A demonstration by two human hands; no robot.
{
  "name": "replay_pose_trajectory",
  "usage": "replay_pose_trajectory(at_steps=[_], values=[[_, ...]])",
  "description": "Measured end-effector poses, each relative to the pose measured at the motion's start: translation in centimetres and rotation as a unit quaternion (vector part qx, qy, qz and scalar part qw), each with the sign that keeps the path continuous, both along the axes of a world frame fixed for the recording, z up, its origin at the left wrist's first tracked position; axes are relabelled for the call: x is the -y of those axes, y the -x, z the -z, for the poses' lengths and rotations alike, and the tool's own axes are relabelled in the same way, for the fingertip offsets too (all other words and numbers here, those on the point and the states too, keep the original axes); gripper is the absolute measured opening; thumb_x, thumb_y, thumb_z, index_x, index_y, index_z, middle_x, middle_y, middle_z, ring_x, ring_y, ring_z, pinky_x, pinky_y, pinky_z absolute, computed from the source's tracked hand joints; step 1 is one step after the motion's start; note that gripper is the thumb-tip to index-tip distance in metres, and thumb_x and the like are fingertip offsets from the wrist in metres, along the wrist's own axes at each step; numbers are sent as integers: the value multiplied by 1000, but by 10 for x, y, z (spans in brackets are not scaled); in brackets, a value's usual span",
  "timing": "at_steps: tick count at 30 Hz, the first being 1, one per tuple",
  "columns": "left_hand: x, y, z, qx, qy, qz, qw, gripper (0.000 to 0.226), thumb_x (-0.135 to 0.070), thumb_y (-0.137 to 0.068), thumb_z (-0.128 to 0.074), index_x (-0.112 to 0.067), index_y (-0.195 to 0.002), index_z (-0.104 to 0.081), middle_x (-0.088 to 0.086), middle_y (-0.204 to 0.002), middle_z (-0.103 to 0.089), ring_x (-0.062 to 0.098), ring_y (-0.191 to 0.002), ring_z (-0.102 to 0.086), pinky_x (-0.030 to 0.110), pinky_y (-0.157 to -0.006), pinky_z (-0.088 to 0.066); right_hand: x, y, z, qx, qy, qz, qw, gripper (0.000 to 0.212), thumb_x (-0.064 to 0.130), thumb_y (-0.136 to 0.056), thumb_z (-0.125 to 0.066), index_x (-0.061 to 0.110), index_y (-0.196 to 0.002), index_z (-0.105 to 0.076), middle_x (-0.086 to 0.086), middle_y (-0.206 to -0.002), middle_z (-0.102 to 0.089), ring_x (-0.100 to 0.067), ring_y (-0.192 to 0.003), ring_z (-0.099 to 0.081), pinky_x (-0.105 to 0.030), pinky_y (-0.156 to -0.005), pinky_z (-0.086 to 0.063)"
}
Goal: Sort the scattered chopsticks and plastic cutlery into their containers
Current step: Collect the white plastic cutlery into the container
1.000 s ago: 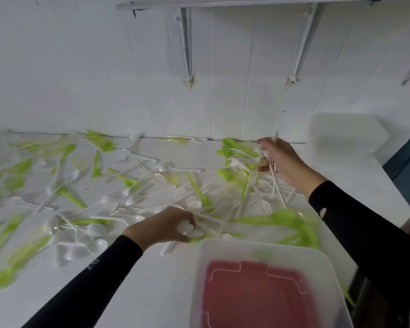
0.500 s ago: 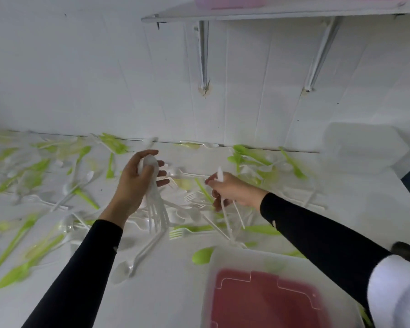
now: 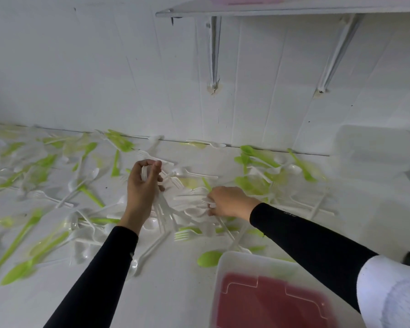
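Whole table (image 3: 170,294) is littered with white and lime-green plastic cutlery (image 3: 90,197), spread left, right and beyond both hands. The white tub (image 3: 225,271) with the red bottom sits just under the right forearm. Left hand (image 3: 141,188) is curled round a bunch of white cutlery (image 3: 163,210), handles fanning down. Right hand (image 3: 230,201) pinches loose white pieces (image 3: 206,202) off the pile beside it. I'd stick to one colour, line up the handles, then drop the lot in together.
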State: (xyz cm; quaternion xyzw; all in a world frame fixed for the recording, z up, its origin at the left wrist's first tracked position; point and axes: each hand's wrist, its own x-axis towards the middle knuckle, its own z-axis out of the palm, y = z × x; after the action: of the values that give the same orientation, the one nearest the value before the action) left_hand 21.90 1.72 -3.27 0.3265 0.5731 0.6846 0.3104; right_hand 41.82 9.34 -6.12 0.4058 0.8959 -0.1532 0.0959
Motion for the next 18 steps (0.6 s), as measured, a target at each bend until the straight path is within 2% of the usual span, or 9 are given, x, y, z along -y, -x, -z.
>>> replay_pose_trajectory(at_steps=[3,6,7,9,11,12,13,15,18], values=[[-1,6,-2,-71,25,13,997,16,-21,-89,-73,-19,-82,-59,-3,-74,-55,9,-56,-46,22,-45,-43,-14,-20,-14,-111,52,83,989,24,33,-85,-69,20,-84,-48,-1,-94,-58,-24,-85,-57,-29,-62,-36],[1,-2,5,-234,113,147,954,16,-19,-81,-80,-14,-81,-64,-9,-68,-59,5,-49,-45,20,-44,-42,-24,-45,-39,-186,105,121,969,23,27,-88,-68,21,-103,-52,2,-88,-63,-18,-82,-63,-25,-65,-40],[3,-7,8,-285,132,213,925,18,-19,-76,-83,-14,-83,-67,-9,-70,-62,3,-52,-48,19,-51,-44,-25,-52,-48,-203,121,126,964,30,29,-89,-68,25,-113,-49,3,-83,-64,-11,-75,-65,-23,-62,-42],[6,-18,17,-376,177,343,842,29,-24,-67,-90,-19,-86,-69,-8,-79,-67,-1,-65,-55,17,-66,-45,-26,-62,-62,-240,148,155,947,35,38,-90,-67,33,-119,-47,2,-73,-64,-2,-55,-60,-19,-51,-42],[9,-30,29,-472,239,410,743,41,-34,-61,-92,-27,-92,-67,-8,-87,-66,1,-77,-54,22,-77,-45,-27,-71,-72,-289,171,184,924,32,43,-92,-64,25,-116,-55,-1,-70,-64,-6,-49,-53,-20,-48,-41],[9,-34,36,-509,261,416,707,45,-39,-60,-91,-28,-96,-66,-8,-90,-64,5,-82,-53,26,-80,-45,-26,-77,-76,-317,188,189,910,31,43,-93,-63,21,-114,-58,-1,-71,-64,-7,-48,-50,-22,-46,-40],[9,-38,41,-527,271,411,692,46,-41,-61,-90,-28,-98,-66,-8,-93,-62,8,-86,-52,28,-81,-45,-26,-81,-78,-343,208,187,897,31,42,-93,-63,17,-112,-60,-1,-72,-65,-8,-47,-47,-22,-44,-39],[8,-41,45,-525,272,390,705,43,-39,-67,-87,-26,-101,-66,-7,-95,-61,10,-90,-52,26,-80,-44,-24,-92,-79,-367,241,186,879,31,39,-91,-67,12,-107,-66,0,-72,-60,-9,-50,-41,-21,-44,-36],[2,-39,34,-515,256,365,732,35,-37,-73,-84,-21,-100,-68,-10,-87,-60,6,-82,-54,15,-70,-38,-18,-105,-69,-308,256,192,896,36,35,-88,-72,5,-107,-68,0,-69,-47,-8,-53,-39,-19,-45,-32]])
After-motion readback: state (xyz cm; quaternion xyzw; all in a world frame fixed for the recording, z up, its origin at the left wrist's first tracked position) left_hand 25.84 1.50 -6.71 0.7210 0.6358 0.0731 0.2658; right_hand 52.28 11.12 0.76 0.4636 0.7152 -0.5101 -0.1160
